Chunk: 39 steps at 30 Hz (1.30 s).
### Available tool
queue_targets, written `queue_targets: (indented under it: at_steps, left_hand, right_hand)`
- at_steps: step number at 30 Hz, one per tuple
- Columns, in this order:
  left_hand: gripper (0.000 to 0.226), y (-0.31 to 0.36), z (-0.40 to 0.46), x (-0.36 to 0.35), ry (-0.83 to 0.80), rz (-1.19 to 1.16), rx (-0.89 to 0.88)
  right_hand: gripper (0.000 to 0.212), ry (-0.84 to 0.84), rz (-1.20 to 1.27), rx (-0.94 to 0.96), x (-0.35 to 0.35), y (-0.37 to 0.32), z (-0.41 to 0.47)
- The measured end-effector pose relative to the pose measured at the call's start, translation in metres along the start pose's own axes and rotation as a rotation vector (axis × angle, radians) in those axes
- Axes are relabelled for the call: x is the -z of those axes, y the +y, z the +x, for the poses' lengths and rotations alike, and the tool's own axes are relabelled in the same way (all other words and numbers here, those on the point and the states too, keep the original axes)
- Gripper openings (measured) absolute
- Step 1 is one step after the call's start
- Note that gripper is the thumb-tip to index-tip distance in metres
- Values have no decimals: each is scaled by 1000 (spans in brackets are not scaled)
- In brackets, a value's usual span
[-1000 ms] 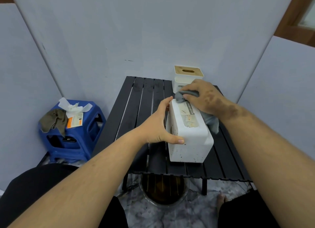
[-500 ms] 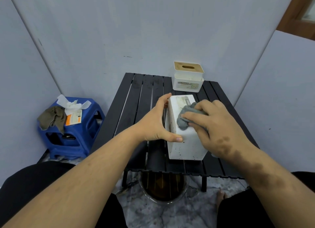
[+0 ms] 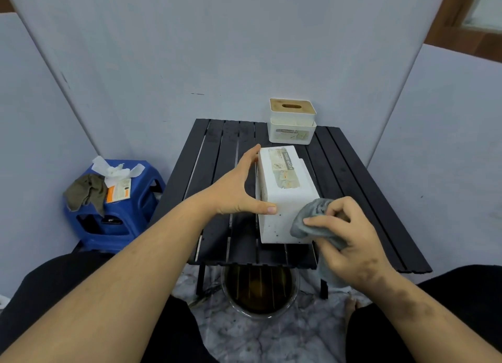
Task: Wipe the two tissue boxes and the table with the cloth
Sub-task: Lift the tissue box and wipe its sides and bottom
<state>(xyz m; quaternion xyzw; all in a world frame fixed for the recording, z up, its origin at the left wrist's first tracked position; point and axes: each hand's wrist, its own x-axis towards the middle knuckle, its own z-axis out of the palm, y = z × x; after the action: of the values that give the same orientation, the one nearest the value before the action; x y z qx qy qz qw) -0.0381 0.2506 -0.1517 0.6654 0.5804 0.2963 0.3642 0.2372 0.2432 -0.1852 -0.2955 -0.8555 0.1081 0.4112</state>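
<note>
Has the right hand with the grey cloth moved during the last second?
Yes. The right hand with the grey cloth came from the white tissue box's far end to its near end.

Near tissue box [image 3: 285, 197]: white, dark specks on the near face, faded beige/grey label on top. Far tissue box [image 3: 292, 130]: white body, tan wood-look lid, pale label in front. Cloth [image 3: 308, 218]: grey, darker mottling at the top fold. Table [image 3: 225, 156]: black slats. Stool [image 3: 114, 216]: blue, carrying an olive-brown rag [image 3: 85, 192], white tissue [image 3: 114, 169], and an orange/white packet [image 3: 119, 192]. Panels [image 3: 163, 50]: pale grey-blue. Floor [image 3: 271, 335]: grey-white marbled.
</note>
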Motion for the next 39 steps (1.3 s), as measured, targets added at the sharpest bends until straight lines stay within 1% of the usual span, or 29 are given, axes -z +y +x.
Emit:
queue_targets:
  at_steps: [2,4,7,10,14,17,20,23,25,28,32,35,39]
  left_hand:
    - [150,7,-7,7,-1,73,0]
    - [145,18,-15,16,13,166,-55]
    - [127,43,-17,23,-45,375,-190]
    - [115,71,-7,22,-176,658,-294]
    - [104,101,7,19,-343,956,-322]
    - [105,112,15,18,-449,1097,-327]
    - [106,117,20,18,-499,1186,-353]
    - [92,122,25,19,-503,1206,-436]
    - [86,124,27,22,-499,1187,-465]
    - [85,121,30,31,-446,1045,-437]
    - [83,112,22,49,-287,772,-324]
    - [82,103,7,56,-157,595,-240]
    - [79,83,-15,50,0,405,-203]
  right_hand:
    - [23,78,61,-60,6,1,3]
    - [22,157,94,-122,11,4,5]
    - [26,223,133,-250,14,9,8]
    - [27,243,178,-334,14,12,10]
    - [28,255,227,-396,9,10,11]
    - [29,257,227,-417,10,9,11]
    - [29,228,198,-452,13,7,11]
    - [29,224,194,-472,13,6,11]
    - [28,238,207,-485,13,4,11]
    - [30,299,224,-476,15,1,11]
    - [32,371,288,-444,17,-6,11]
    - [31,370,314,-440,14,-7,12]
    - [28,364,314,-449,7,-6,16]
